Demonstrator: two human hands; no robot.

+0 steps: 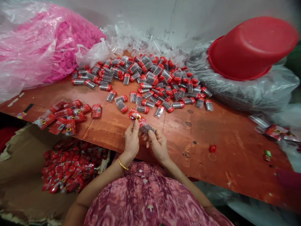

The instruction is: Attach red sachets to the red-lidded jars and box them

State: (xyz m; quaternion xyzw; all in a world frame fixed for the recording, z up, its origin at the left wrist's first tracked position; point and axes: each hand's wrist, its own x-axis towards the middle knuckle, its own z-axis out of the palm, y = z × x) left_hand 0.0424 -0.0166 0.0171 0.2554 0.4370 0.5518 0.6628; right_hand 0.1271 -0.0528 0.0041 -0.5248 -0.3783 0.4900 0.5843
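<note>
Close in front of me, my left hand (132,138) pinches a red printed plastic sleeve (134,115) between thumb and fingers. My right hand (158,144) grips the lower end of a small clear container (147,128) with dark round pieces inside. The sleeve and the container meet between both hands; how far one is inside the other I cannot make out. Just beyond lies a big heap of red-capped clear containers (150,78) with dark contents. Left of my hands is a small pile of red-wrapped packs (62,116).
An open cardboard box (21,179) below the table edge holds many red packs (70,166). A bag of pink pieces (54,40) stands back left. Back right, an upturned red bucket (249,47) rests on a grey-filled plastic bag (235,91). A red cap (213,148) lies on the table.
</note>
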